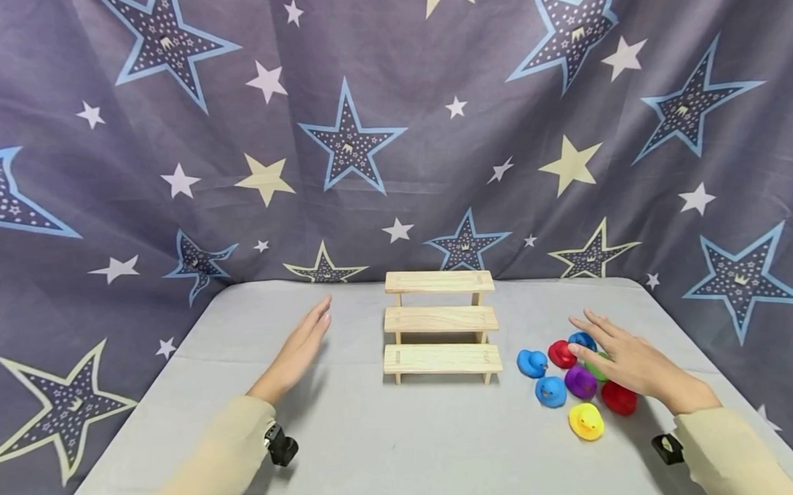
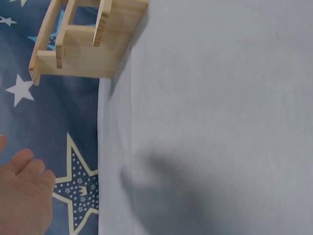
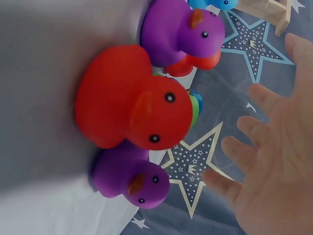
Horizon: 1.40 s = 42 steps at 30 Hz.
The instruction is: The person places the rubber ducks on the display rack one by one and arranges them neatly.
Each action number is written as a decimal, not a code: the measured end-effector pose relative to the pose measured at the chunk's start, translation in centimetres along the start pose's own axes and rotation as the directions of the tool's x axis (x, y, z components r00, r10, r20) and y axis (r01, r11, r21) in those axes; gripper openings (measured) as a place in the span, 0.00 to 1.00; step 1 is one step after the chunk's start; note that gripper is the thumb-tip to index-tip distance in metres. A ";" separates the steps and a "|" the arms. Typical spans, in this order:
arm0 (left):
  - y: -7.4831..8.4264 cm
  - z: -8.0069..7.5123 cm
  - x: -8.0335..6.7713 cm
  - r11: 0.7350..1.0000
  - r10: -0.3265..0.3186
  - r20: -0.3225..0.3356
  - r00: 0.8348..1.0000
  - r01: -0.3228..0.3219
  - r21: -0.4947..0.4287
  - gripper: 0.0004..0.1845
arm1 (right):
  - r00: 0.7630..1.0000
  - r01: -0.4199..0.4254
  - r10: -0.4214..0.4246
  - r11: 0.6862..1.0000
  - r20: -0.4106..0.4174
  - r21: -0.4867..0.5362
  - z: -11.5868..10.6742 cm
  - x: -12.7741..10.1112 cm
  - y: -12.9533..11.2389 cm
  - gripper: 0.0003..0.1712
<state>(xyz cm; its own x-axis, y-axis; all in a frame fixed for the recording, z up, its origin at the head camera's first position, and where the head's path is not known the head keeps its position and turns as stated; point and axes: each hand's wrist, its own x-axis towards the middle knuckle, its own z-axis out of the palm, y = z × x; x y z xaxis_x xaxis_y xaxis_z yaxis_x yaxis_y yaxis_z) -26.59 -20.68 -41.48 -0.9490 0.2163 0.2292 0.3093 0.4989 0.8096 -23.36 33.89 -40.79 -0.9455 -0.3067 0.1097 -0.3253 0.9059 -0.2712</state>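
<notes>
My left hand hovers above the left part of the table, fingers straight, holding nothing. Over a cluster of rubber ducks on the right, my right hand is spread with nothing in it. At the cluster's front are a yellow duck and a red duck. Around them sit a purple duck, a second red duck, a partly hidden green duck and several blue ducks. Another purple duck shows beside the large red one in the right wrist view.
A three-step wooden stand stands mid-table, toward the back, between my hands. A pale grey cloth covers the table. Behind it and along the sides hangs a dark star-patterned curtain.
</notes>
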 end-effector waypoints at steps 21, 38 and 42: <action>1.6 7.8 2.6 0.778 -0.214 -0.004 0.977 0.167 -0.606 0.28 | 0.999 0.010 -0.013 0.996 0.039 0.084 0.3 0.6 -0.9 0.39; 1.8 10.4 3.6 0.636 -0.243 0.063 0.968 0.208 -0.743 0.28 | 0.986 0.166 -0.166 0.980 -0.004 0.114 0.8 1.3 -2.2 0.33; 1.7 10.6 3.6 0.653 -0.240 0.068 0.968 0.213 -0.726 0.28 | 0.984 0.178 -0.179 0.975 -0.005 0.131 0.9 1.6 -2.7 0.33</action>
<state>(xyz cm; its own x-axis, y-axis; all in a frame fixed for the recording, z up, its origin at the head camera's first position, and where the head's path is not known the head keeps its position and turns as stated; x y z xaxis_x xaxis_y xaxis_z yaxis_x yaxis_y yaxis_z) -28.89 -10.18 -45.01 -0.9891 0.1468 -0.0094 -0.0445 -0.2375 0.9704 -23.99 30.72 -40.78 -0.8721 -0.4621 0.1608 -0.4873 0.7910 -0.3700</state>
